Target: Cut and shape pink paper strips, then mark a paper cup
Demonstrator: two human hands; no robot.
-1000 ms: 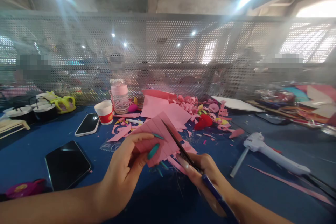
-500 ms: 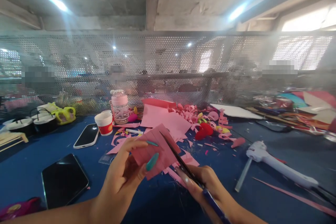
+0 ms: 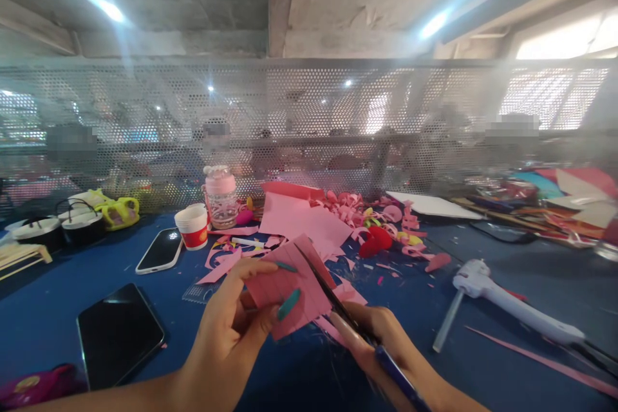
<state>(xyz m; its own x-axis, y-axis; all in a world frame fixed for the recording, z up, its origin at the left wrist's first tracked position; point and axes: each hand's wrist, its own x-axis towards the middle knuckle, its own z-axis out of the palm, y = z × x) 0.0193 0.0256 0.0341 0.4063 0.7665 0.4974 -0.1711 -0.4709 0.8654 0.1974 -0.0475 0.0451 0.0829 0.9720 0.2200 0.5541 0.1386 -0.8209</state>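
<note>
My left hand (image 3: 232, 315) pinches a folded piece of pink paper (image 3: 275, 283) between thumb and fingers, above the table. Faint lines run across the paper. Closed round a pair of scissors (image 3: 386, 360) with dark blue handles, my right hand (image 3: 376, 335) holds them from the right. The dark blades lie along the paper's right part, pointing up and left; whether they are parted is hard to make out. Beyond my hands lie larger pink sheets (image 3: 304, 222) and a heap of curled pink paper scraps (image 3: 347, 203).
On the left are a black phone (image 3: 118, 338), a white-edged phone (image 3: 160, 251), paper cups (image 3: 192, 226) and a pink-lidded bottle (image 3: 221, 199). A white glue gun (image 3: 521, 309) with a clear stick lies right, near a pink strip (image 3: 535, 351). A perforated metal screen (image 3: 299, 116) stands behind.
Both hands, the paper and the scissors have shifted slightly right and down together. My grip on each looks the same.
</note>
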